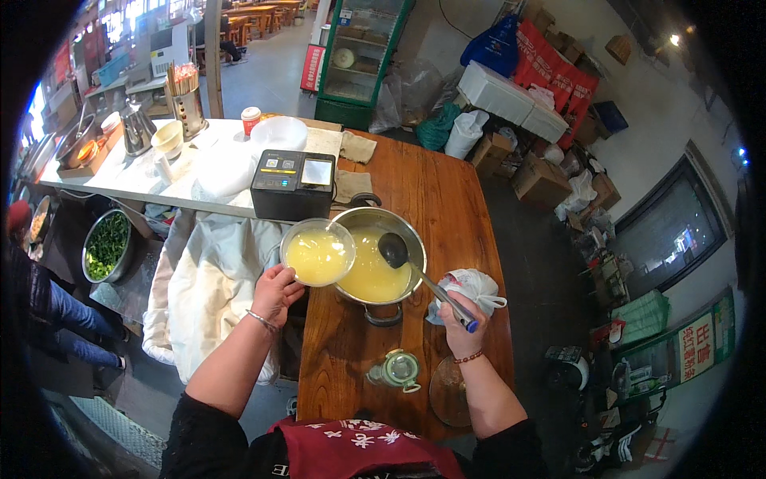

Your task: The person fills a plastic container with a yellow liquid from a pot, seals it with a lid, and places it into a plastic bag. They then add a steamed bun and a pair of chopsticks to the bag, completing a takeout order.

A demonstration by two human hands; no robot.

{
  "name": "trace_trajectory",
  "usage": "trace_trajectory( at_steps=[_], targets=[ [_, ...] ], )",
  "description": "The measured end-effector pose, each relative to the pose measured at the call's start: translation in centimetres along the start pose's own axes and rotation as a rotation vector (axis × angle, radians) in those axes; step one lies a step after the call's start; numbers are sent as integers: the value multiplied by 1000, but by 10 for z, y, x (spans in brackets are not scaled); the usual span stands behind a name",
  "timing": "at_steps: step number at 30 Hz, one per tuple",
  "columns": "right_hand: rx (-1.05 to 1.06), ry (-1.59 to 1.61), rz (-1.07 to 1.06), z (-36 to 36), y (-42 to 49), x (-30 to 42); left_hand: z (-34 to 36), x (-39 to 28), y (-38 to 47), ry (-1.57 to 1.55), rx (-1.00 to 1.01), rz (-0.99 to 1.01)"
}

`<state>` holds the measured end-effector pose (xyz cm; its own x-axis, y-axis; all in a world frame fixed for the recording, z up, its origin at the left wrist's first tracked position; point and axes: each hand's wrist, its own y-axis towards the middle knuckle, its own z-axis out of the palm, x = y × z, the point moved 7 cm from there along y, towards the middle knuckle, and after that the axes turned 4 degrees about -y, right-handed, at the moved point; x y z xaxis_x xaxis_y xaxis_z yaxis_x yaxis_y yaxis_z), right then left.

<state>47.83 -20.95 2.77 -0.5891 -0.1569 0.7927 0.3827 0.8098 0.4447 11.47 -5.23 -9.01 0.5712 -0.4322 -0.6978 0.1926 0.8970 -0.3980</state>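
Observation:
My left hand (278,294) grips the near rim of a clear plastic bowl (317,251) that holds pale yellow liquid. The bowl overlaps the left rim of a steel pot (417,239) with dark handles, which stands on the wooden table and contains the same kind of yellow liquid. In my right hand (464,329) is the handle of a ladle (393,249). Its dark, round head is over the pot; whether it touches the liquid I cannot tell. Just beyond my right hand lies a tied white plastic bag (476,287).
A glass jar with a clip lid (400,368) and a round glass lid (446,392) lie on the wooden table (341,359). A black label printer (293,185) stands on the white counter, beside stacked clear bowls (224,164). White cloth (215,281) hangs below. A person (84,317) stands at far left.

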Motion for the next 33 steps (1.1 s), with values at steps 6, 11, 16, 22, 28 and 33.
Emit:
trace_trajectory(
  at_steps=[6, 11, 16, 22, 28, 33],
  targets=[
    [-133, 402, 639, 0, -2, -48, -5, -2, 3, 12, -5, 4],
    [-287, 573, 876, -16, -3, -56, -9, -3, 4, 8, -39, 12],
    [-299, 611, 790, -40, 12, -22, -10, -8, 2, 39, -35, 19],
    [-225, 620, 628, -54, 42, 44, -4, 0, 1, 22, -64, 16],
    [-138, 634, 588, -44, 42, 71, 17, 8, -2, -22, 25, -8],
    [-37, 587, 417, -24, 26, 76, 23, 9, -10, -67, -12, -8]
  ],
)
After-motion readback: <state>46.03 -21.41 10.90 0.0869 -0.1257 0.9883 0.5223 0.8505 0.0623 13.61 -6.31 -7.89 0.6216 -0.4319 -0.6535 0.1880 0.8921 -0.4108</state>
